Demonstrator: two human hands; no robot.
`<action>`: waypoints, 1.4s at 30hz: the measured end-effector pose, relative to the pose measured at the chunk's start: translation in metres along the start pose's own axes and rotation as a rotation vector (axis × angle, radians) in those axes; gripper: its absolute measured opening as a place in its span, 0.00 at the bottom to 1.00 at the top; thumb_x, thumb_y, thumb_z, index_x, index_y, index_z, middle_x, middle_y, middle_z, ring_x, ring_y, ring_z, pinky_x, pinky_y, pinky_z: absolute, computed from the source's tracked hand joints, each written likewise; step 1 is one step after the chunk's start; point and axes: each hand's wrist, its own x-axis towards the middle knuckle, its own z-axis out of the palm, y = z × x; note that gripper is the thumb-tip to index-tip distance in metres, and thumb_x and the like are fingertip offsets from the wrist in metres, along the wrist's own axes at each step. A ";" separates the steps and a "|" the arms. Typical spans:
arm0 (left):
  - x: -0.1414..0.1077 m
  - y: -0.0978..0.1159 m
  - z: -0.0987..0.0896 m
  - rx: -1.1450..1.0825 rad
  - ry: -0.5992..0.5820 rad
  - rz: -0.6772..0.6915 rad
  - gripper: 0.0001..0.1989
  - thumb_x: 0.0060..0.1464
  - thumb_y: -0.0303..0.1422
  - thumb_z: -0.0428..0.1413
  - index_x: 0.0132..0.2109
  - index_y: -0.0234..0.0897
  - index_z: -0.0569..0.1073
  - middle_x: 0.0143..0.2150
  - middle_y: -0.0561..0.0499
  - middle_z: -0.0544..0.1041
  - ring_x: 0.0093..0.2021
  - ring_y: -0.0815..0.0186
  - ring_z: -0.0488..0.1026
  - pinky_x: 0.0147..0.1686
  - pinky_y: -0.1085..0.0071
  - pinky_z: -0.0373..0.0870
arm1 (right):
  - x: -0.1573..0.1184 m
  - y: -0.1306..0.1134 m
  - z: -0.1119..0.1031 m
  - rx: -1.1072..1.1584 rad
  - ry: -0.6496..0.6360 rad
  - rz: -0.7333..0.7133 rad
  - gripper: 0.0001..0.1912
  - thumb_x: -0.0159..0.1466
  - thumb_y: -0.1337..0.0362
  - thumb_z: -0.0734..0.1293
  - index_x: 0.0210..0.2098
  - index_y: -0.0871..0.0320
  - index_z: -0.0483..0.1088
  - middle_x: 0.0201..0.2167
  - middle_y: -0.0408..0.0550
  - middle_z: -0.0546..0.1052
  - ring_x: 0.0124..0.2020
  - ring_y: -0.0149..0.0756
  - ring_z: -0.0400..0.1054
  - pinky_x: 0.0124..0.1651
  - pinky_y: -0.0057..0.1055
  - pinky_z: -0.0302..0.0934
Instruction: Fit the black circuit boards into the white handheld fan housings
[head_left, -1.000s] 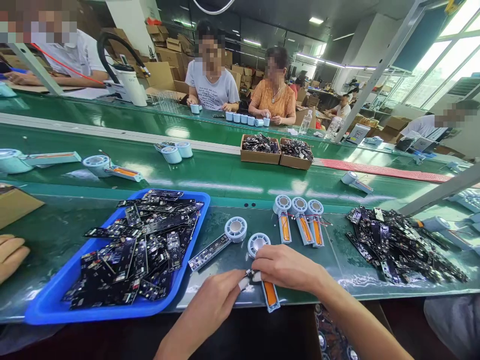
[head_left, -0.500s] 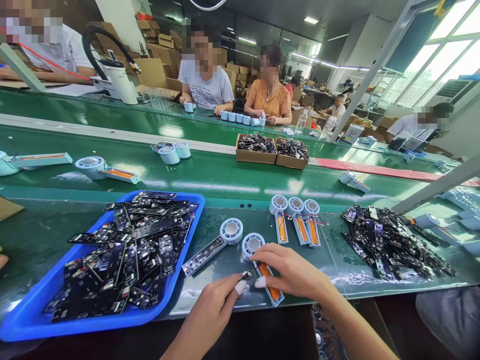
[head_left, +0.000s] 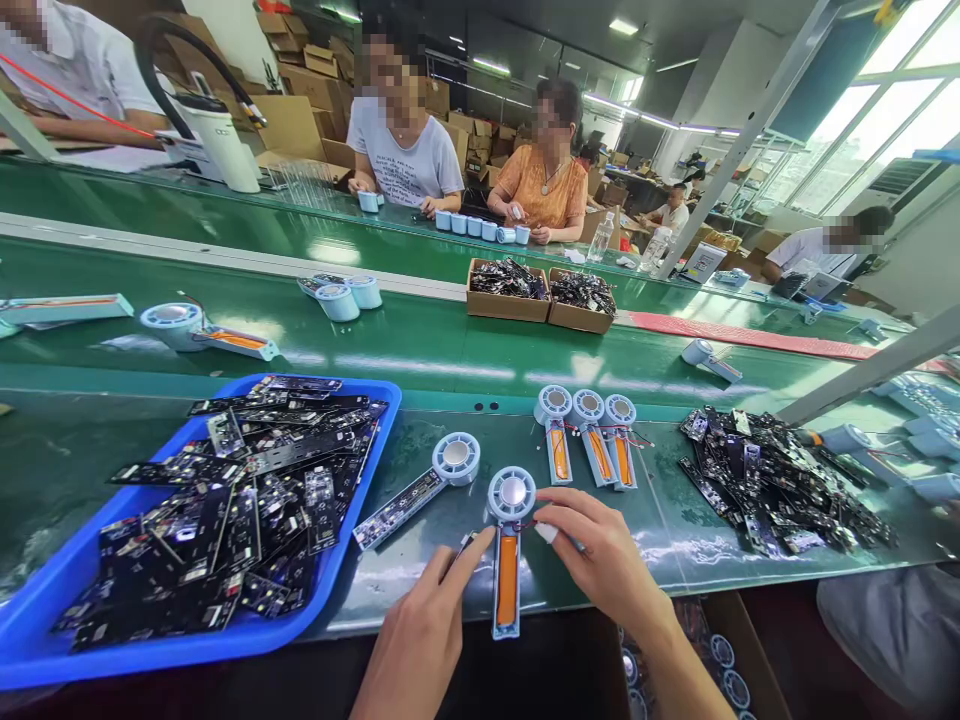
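Observation:
A light blue handheld fan lies in front of me, its round head away from me and an orange strip in its open handle. My left hand is closed on a small dark circuit board, mostly hidden by the fingers, beside the handle. At the right of the fan's neck, my right hand has its thumb and forefinger close together at thin red wires; the thumb wears a white cover. Left of these, a second handheld fan has a circuit board in its handle.
A blue tray heaped with circuit boards stands on the left. Three fans lie behind my right hand, and a pile of boards is on the right. Beyond runs a green conveyor with two board-filled boxes. Co-workers sit opposite.
The fan in front of me has turned so its handle points straight toward me. My right hand has moved from the handle to the neck; my left has shifted slightly left.

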 end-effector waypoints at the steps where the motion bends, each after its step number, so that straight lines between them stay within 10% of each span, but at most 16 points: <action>1: 0.000 0.000 0.001 0.050 0.001 0.017 0.33 0.61 0.22 0.37 0.66 0.50 0.68 0.40 0.48 0.77 0.31 0.63 0.79 0.27 0.72 0.72 | 0.003 -0.001 0.002 0.033 0.010 -0.010 0.13 0.70 0.70 0.61 0.46 0.54 0.77 0.50 0.52 0.80 0.50 0.41 0.76 0.53 0.38 0.70; 6: -0.003 0.001 0.000 0.032 0.016 0.047 0.33 0.61 0.20 0.37 0.63 0.53 0.70 0.46 0.48 0.77 0.34 0.64 0.81 0.30 0.73 0.73 | 0.017 -0.008 0.017 0.365 0.014 0.179 0.08 0.68 0.66 0.66 0.38 0.56 0.78 0.33 0.46 0.81 0.35 0.35 0.76 0.39 0.30 0.70; 15: 0.005 0.013 0.001 -0.356 0.013 -0.129 0.17 0.63 0.26 0.41 0.43 0.43 0.74 0.36 0.50 0.76 0.35 0.61 0.78 0.37 0.69 0.74 | 0.013 -0.004 0.039 0.789 -0.030 0.341 0.09 0.68 0.60 0.67 0.38 0.57 0.78 0.31 0.46 0.81 0.26 0.29 0.71 0.31 0.23 0.68; 25: 0.004 0.007 -0.001 -0.366 -0.025 -0.257 0.18 0.64 0.32 0.40 0.42 0.43 0.74 0.17 0.59 0.63 0.17 0.63 0.62 0.31 0.67 0.68 | -0.001 -0.012 0.013 0.132 -0.128 0.022 0.21 0.70 0.75 0.57 0.57 0.53 0.71 0.51 0.51 0.80 0.50 0.40 0.77 0.53 0.35 0.71; 32: 0.005 0.004 -0.002 -0.390 -0.027 -0.275 0.16 0.63 0.35 0.42 0.42 0.43 0.75 0.17 0.59 0.60 0.18 0.63 0.59 0.27 0.68 0.65 | 0.015 -0.008 -0.013 -0.306 -0.151 -0.162 0.15 0.70 0.75 0.59 0.48 0.57 0.73 0.41 0.54 0.78 0.40 0.41 0.75 0.42 0.36 0.72; 42: 0.008 0.017 -0.008 -0.560 -0.033 -0.331 0.16 0.62 0.37 0.43 0.44 0.41 0.75 0.17 0.59 0.63 0.18 0.65 0.60 0.22 0.71 0.58 | 0.024 -0.018 0.036 0.488 -0.035 0.029 0.19 0.66 0.68 0.68 0.56 0.54 0.68 0.33 0.42 0.81 0.30 0.30 0.72 0.37 0.27 0.68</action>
